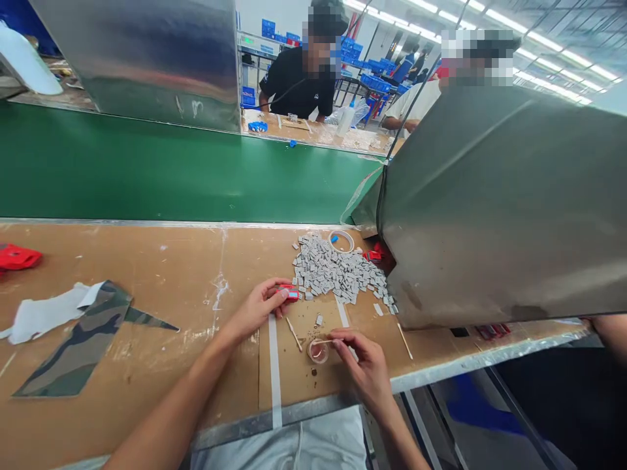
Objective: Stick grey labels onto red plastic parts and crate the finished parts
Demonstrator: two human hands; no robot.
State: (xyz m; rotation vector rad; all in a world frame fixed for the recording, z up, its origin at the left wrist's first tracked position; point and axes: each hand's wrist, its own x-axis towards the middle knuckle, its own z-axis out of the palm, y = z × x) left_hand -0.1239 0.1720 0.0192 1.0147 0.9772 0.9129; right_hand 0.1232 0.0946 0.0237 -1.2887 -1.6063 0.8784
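Note:
My left hand [264,301] is closed on a small red toy car [293,296] with a pale blue patch on its side, just left of a heap of small grey rectangular pieces [337,269]. My right hand [365,359] pinches a thin stick [326,341], whose far end reaches over a small round cup [318,353] of reddish liquid. Whether the tip touches the liquid I cannot tell. A cotton swab [294,333] lies on the cardboard between my hands. One loose grey piece [319,319] sits above the cup.
A tape roll [341,241] rests on the heap's far edge. Large grey panels [490,215] stand at the right and back left. A green conveyor belt [196,173] crosses behind the table. Camouflage cloth [73,352] lies at left. Two people sit across the belt.

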